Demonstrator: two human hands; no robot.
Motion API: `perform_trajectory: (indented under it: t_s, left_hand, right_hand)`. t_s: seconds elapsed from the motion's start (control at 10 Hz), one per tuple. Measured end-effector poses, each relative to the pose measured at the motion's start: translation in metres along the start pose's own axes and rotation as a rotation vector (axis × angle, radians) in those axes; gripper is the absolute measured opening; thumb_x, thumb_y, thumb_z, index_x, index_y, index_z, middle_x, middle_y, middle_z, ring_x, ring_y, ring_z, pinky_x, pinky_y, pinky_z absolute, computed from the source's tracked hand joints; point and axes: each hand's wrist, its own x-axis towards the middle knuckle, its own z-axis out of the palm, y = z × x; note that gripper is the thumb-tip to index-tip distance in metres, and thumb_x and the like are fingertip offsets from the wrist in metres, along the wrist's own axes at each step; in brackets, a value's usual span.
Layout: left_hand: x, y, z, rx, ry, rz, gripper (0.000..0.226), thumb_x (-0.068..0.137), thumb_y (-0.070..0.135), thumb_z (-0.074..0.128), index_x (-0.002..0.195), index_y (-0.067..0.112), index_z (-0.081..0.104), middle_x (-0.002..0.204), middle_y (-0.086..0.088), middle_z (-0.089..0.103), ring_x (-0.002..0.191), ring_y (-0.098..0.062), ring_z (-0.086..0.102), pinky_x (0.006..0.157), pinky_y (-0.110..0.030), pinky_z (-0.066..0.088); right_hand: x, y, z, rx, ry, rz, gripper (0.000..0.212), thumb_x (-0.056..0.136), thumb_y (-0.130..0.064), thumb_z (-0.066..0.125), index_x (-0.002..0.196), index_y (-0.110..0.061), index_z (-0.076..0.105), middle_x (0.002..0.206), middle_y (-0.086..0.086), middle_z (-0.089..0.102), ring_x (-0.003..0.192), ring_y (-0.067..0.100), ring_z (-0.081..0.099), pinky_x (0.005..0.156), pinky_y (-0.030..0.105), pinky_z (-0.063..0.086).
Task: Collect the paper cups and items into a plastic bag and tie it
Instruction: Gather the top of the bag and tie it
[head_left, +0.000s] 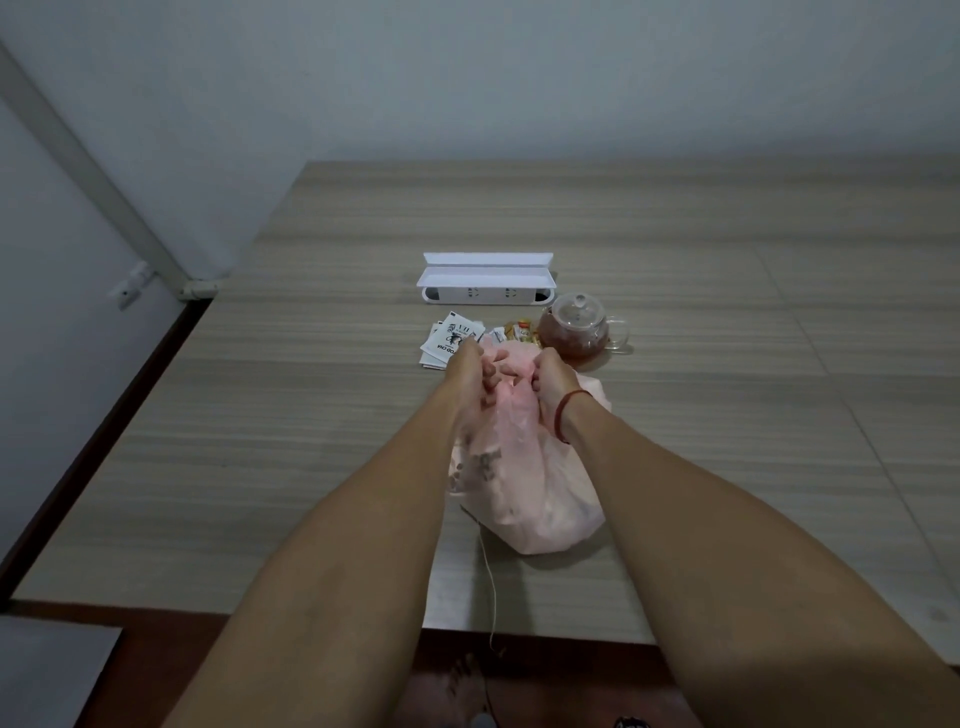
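Nearest the table's front edge, the pink plastic bag (524, 488) sits bulging and soft, likely light and slippery. Above it, the left hand (470, 376) and right hand (550, 382) each pinch a gathered bunch of its mouth, the best hold for knotting. Farther toward the table's middle lie white sachets (449, 340), a fragile glass teapot (576, 327), then a white power strip (485, 283).

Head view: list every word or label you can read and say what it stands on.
"VIA": white sachets, printed sideways; the rest is too blurred to read.
Dark print on pink plastic bag: crumpled, unreadable.
Orange packets: too small to read.
White power strip: socket holes only, no text.
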Motion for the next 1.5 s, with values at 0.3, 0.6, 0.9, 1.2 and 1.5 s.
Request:
perform_trajectory:
  t_s: [0.3, 0.6, 0.9, 1.2, 1.5]
  left_hand:
    - [0.009, -0.005, -0.002, -0.039, -0.067, 0.16, 0.028, 0.096, -0.005, 0.05, 0.124, -0.008, 0.055, 0.084, -0.013, 0.065, 0.068, -0.015, 0.064, 0.06, -0.018, 0.057]
    - [0.004, -0.005, -0.004, 0.074, -0.173, 0.117, 0.02, 0.088, -0.001, 0.064, 0.108, 0.003, 0.066, 0.073, -0.01, 0.059, 0.05, -0.011, 0.052, 0.048, -0.019, 0.043]
    - [0.005, -0.009, -0.006, 0.119, -0.073, 0.053, 0.017, 0.082, -0.005, 0.069, 0.089, 0.01, 0.066, 0.052, -0.003, 0.065, 0.04, -0.009, 0.054, 0.051, -0.024, 0.045]
    - [0.011, -0.008, -0.004, 0.066, -0.045, 0.023, 0.027, 0.085, 0.025, 0.072, 0.066, 0.011, 0.06, 0.041, 0.001, 0.055, 0.038, -0.009, 0.052, 0.044, -0.018, 0.047]
    - [0.024, -0.014, 0.001, 0.202, 0.204, 0.086, 0.028, 0.07, 0.013, 0.074, 0.097, 0.003, 0.07, 0.07, -0.009, 0.068, 0.055, -0.018, 0.062, 0.054, -0.025, 0.05]
  right_hand:
    - [0.008, -0.005, -0.014, -0.123, 0.014, -0.094, 0.024, 0.087, -0.01, 0.063, 0.11, -0.015, 0.059, 0.078, 0.002, 0.055, 0.06, 0.012, 0.05, 0.047, 0.02, 0.047]
    - [0.0, -0.002, -0.005, -0.151, -0.066, -0.093, 0.015, 0.086, -0.014, 0.058, 0.075, -0.013, 0.068, 0.066, 0.004, 0.066, 0.057, 0.014, 0.063, 0.063, 0.026, 0.053]
    - [-0.005, 0.001, 0.0, -0.007, -0.111, -0.091, 0.022, 0.08, -0.027, 0.056, 0.064, -0.014, 0.062, 0.046, -0.003, 0.058, 0.038, 0.009, 0.054, 0.045, 0.017, 0.045]
    - [0.0, 0.001, 0.005, -0.293, 0.0, -0.233, 0.042, 0.099, -0.03, 0.036, 0.072, -0.01, 0.061, 0.067, 0.005, 0.062, 0.056, 0.012, 0.057, 0.043, 0.012, 0.044]
    - [-0.002, 0.008, 0.001, -0.566, -0.008, -0.305, 0.048, 0.102, -0.03, 0.031, 0.118, 0.004, 0.062, 0.118, 0.02, 0.063, 0.101, 0.026, 0.057, 0.083, 0.022, 0.035]
